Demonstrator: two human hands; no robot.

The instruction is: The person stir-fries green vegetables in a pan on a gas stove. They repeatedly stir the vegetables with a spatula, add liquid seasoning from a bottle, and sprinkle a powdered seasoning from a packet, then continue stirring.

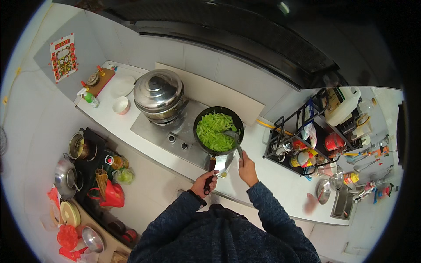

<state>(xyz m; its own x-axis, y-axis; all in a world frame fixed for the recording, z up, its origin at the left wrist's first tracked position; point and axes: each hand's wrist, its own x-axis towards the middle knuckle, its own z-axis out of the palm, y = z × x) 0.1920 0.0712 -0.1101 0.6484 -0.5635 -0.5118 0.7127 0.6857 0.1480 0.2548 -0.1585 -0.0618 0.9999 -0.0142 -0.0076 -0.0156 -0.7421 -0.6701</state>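
A steel stove [160,139] bears a lidded pot [158,94], with a dark frying pan [239,124] of sliced greens [214,131] over the right side — the left hand [205,181] wraps the pan's handle [212,165], the right hand [248,170] grips a utensil [239,151] dipped among the greens.

The stove [151,132] is set into the desk [280,186], with the lidded pot [158,94] on its left half and the pan [240,119] on its right. Cut greens [214,129] lie in the pan, the head of a spatula [230,133] at their right side. The pan's handle points near, into the left fingers [213,183]; the spatula's handle runs near into the right fingers [244,163]. Left of the pot sits a bowl [121,105], a plate [123,87] just beyond it and a spray bottle [91,99] farther left. Right of the pan stands a rack [285,165]; farther right, a basin [323,191] lies left of the sink [344,204].
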